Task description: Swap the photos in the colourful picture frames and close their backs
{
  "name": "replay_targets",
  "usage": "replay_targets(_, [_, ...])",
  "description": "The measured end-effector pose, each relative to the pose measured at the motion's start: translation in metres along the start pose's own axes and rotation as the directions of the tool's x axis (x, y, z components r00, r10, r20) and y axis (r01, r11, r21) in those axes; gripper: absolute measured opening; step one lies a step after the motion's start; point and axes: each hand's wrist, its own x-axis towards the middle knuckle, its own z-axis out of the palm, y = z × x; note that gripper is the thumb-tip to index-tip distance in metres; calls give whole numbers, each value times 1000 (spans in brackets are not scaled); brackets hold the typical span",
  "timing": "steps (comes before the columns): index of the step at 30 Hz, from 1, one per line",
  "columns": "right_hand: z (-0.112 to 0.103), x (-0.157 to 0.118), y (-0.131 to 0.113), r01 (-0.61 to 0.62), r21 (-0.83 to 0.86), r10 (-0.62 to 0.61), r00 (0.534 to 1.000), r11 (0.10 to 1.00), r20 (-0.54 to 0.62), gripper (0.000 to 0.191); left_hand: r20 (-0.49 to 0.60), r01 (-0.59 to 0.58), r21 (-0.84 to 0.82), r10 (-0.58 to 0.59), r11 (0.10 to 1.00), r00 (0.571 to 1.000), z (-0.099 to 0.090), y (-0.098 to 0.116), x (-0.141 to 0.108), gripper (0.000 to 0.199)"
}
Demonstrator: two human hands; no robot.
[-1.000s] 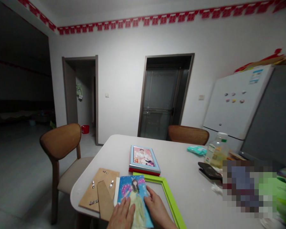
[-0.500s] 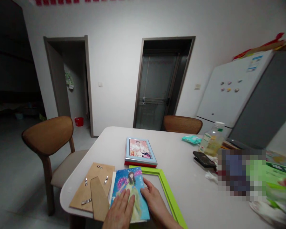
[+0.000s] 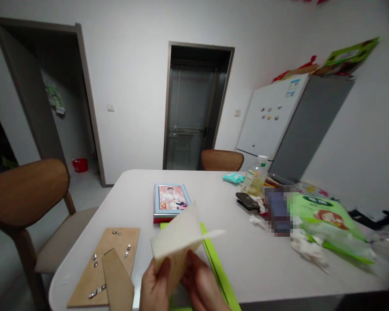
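"Where's the pale paper (image 3: 180,231)?"
"Between the left hand (image 3: 156,285) and the right hand (image 3: 202,281), both grasping its near part."
"Around them?"
"The green frame (image 3: 218,265) beneath, on the counter (image 3: 262,263); the backing board (image 3: 118,244) left of the left hand; the blue-framed picture (image 3: 171,198) beyond both."

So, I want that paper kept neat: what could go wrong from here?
The pale paper, bent between the left hand and right hand, might crease. A bump could shift the green frame lying beneath them. The wooden backboard, near the table's edge, might get knocked off.
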Motion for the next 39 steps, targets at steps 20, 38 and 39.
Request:
replay_targets(20, [-46,18,-58,59,-544,-32,998,837,60,50,433,-489,676,239,551,869,-18,-65,-15,61])
replay_targets(38, [-50,24,-55,23,-958,-297,948,-287,112,31,637,-668,710,201,224,744,-19,-65,-17,51])
replay_targets(39, [-50,24,-55,20,-956,-300,947,-294,112,30,635,-667,708,204,233,745,-22,-61,-19,53])
